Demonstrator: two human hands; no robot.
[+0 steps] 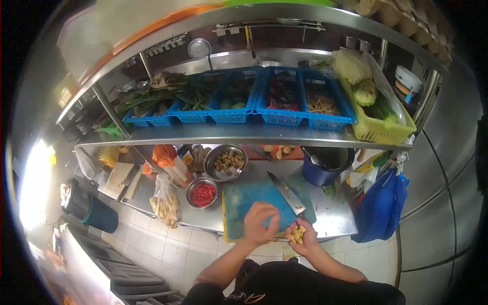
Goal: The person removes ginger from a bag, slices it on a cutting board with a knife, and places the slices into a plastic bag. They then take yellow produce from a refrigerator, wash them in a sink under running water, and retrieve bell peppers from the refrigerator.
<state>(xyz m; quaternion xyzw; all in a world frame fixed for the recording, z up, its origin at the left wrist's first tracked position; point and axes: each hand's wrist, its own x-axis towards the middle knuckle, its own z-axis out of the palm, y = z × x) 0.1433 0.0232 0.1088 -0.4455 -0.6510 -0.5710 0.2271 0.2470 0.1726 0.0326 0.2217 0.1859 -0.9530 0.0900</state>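
My right hand [306, 244] is cupped palm up at the front edge of the blue cutting board [244, 195], holding several pale yellow chunks [297, 234]; I cannot make out what food they are. To its left, my left hand [261, 223] hovers over the board's near part. Its fingers are loosely curled with a gap between them and the thumb, and nothing shows in them. A large kitchen knife [286, 193] lies slantwise on the right of the board, its handle end close to my right hand.
Left of the board stand a bowl of red chillies [203, 194] and a bowl of brownish-yellow pieces [226, 162]. Behind to the right is a dark blue bucket [325, 168]; a blue bag [381, 208] hangs at the right end. Overhead, a metal shelf [244, 138] carries blue vegetable baskets [284, 119].
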